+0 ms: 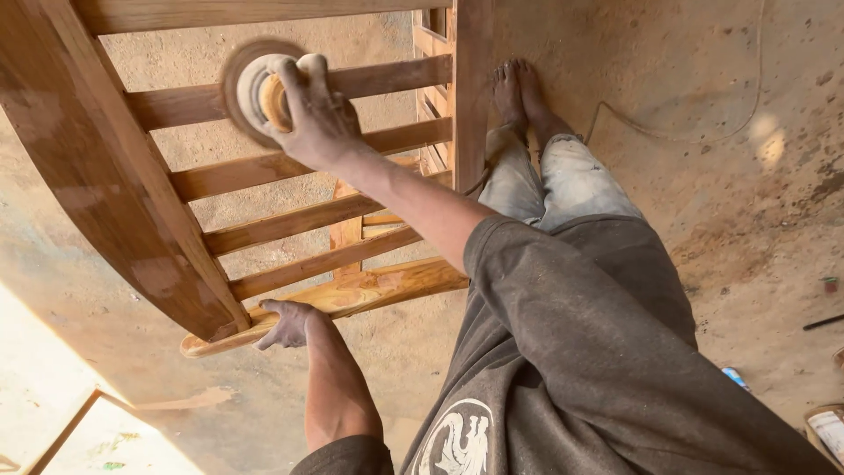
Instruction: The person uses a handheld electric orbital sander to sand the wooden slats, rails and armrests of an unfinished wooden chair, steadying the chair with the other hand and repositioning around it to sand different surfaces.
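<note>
The round, dust-coated disc sander [251,92] sits against a slat of the brown wooden slatted chair frame [290,220], the right hand [316,114] clamped around it; it looks weighty and rigid. The left hand [286,324] grips the frame's lower rail, fingers curled.

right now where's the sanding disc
In the head view the round sanding disc is upper left, pressed against a slat of the wooden frame, gripped by the right hand; the left hand steadies the frame's lower rail.
</note>
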`<act>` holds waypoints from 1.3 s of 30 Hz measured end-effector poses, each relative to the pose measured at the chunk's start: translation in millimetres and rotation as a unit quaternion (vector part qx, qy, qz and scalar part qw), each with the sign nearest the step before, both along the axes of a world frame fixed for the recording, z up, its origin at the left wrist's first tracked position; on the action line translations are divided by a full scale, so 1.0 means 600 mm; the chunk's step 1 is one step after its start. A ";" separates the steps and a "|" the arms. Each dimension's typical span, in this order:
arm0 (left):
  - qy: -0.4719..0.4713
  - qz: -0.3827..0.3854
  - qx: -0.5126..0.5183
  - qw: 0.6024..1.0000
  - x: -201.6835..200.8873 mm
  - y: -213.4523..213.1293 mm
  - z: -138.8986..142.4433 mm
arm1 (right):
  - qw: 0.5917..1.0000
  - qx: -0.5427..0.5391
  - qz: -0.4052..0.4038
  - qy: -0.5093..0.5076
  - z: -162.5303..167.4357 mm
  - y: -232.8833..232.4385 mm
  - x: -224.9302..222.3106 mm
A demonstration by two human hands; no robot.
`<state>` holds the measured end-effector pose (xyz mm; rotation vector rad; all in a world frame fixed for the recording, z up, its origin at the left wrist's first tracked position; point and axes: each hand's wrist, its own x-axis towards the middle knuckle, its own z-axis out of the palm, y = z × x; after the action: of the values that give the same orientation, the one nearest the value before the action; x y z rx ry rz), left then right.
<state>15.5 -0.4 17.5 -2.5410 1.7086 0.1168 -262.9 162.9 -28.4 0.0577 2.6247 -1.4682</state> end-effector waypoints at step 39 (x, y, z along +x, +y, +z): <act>-0.001 -0.011 -0.004 1.000 -0.027 0.027 0.023 | 0.994 0.018 -0.101 -0.045 -0.040 0.213 0.083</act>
<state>-0.9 15.7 31.2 -2.5263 1.7395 0.1074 -213.3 290.6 -52.3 0.3937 2.6379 -1.4376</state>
